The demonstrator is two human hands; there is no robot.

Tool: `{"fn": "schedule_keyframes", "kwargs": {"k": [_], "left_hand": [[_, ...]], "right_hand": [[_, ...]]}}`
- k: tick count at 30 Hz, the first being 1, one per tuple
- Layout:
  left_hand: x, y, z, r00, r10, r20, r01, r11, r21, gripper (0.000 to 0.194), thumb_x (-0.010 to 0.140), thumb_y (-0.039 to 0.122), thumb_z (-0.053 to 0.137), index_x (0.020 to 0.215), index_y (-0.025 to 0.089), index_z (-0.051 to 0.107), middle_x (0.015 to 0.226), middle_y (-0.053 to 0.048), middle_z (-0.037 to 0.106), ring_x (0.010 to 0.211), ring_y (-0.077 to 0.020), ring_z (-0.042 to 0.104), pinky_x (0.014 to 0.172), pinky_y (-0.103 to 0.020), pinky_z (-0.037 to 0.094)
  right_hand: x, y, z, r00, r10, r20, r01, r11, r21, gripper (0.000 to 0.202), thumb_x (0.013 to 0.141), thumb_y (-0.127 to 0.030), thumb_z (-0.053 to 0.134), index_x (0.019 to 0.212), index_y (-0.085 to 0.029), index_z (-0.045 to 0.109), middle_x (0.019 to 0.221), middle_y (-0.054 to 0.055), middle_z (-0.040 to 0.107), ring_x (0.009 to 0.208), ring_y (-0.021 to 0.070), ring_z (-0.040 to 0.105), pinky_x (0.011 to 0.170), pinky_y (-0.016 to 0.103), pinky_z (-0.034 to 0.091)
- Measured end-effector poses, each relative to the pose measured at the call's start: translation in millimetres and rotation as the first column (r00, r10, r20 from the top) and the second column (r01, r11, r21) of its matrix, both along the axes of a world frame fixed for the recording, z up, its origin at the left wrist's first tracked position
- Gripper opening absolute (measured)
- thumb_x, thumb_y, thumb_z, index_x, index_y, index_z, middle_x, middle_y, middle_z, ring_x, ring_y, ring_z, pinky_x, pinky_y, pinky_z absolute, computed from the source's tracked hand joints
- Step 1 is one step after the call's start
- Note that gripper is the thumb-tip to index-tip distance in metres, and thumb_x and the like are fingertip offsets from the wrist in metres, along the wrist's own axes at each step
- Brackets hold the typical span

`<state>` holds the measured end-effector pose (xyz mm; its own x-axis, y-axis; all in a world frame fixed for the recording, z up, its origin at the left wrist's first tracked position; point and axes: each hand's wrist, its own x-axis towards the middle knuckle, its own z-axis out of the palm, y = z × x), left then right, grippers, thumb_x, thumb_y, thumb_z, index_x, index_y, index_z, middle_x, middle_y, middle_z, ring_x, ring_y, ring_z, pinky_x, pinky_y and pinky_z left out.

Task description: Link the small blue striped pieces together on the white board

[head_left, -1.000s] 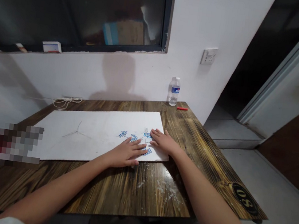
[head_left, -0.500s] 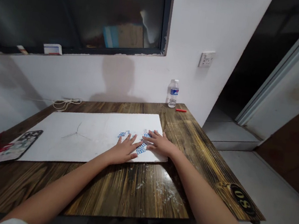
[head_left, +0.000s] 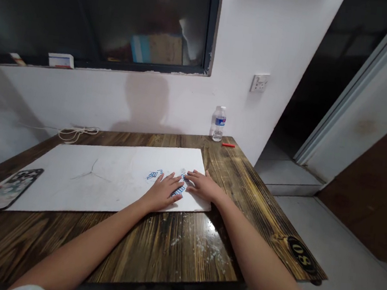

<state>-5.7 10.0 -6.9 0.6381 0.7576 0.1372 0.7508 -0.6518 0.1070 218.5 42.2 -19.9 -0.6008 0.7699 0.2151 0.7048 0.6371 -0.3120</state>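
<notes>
Palm down on a white board, my left hand has its fingers spread and holds nothing. Close beside it, my right hand rests at the board's right end with fingers apart, also empty. Small blue striped pieces or drawn marks show between the two hands; which of these they are I cannot tell. More blue marks lie left of my left fingertips. My hands hide part of the blue area. A thin dark three-armed line figure appears on the board's left half.
The board lies on a dark wooden table with pale specks near its front edge. A patterned flat case overlaps its left end. Behind are a cable, a water bottle and a red stick-like item. A numbered disc marks the right corner.
The view has turned slightly right, so the scene sits further left. My left hand has moved a little right over the blue marks, nearer my right hand. Both stay spread.
</notes>
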Motion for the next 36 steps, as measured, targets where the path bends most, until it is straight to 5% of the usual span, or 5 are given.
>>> {"fn": "schedule_keyframes", "kwargs": {"k": [15, 25, 30, 36], "left_hand": [[1.0, -2.5, -0.4, 0.986, -0.031, 0.166, 0.012, 0.993, 0.114, 0.035, 0.089, 0.042, 0.043, 0.113, 0.023, 0.059, 0.129, -0.007, 0.054, 0.126, -0.0266, 0.039, 0.101, -0.046, 0.028], [19.7, 16.1, 4.9, 0.98, 0.076, 0.182, -0.097, 0.989, 0.108, 0.021, 0.076, 0.014, 0.046, 0.083, 0.021, 0.064, 0.08, -0.005, 0.064, 0.081, -0.0216, 0.055, 0.077, -0.033, 0.04], [23.7, 23.9, 2.1, 0.97, 0.089, 0.228, -0.127, 0.979, 0.16, 0.02, 0.076, 0.012, 0.046, 0.084, 0.02, 0.062, 0.084, -0.005, 0.062, 0.084, -0.0215, 0.052, 0.077, -0.034, 0.04], [20.2, 25.9, -1.8, 0.949, 0.049, 0.311, -0.085, 0.991, 0.103, 0.017, 0.081, 0.018, 0.048, 0.088, 0.02, 0.064, 0.09, -0.005, 0.061, 0.091, -0.021, 0.052, 0.084, -0.035, 0.039]], "right_hand": [[-19.4, -8.1, 8.4, 1.0, 0.006, 0.012, -0.008, 0.968, 0.251, 0.015, 0.084, -0.025, 0.058, 0.095, -0.02, 0.067, 0.103, 0.007, 0.066, 0.1, 0.0194, 0.053, 0.091, 0.035, 0.03], [-12.7, -2.5, -2.2, 0.994, 0.009, -0.109, 0.013, 0.979, 0.202, 0.02, 0.081, -0.036, 0.062, 0.096, -0.023, 0.068, 0.101, 0.005, 0.064, 0.098, 0.0202, 0.05, 0.083, 0.033, 0.032], [-9.9, 1.8, -5.5, 0.989, -0.019, -0.147, 0.045, 0.983, 0.176, 0.033, 0.071, -0.047, 0.07, 0.096, -0.024, 0.067, 0.102, 0.005, 0.062, 0.098, 0.0213, 0.048, 0.082, 0.033, 0.032], [-17.2, -0.8, -7.2, 0.975, -0.17, -0.143, 0.181, 0.981, 0.069, 0.031, 0.068, -0.042, 0.074, 0.093, -0.025, 0.066, 0.103, 0.005, 0.058, 0.099, 0.0225, 0.044, 0.078, 0.033, 0.03]]}}
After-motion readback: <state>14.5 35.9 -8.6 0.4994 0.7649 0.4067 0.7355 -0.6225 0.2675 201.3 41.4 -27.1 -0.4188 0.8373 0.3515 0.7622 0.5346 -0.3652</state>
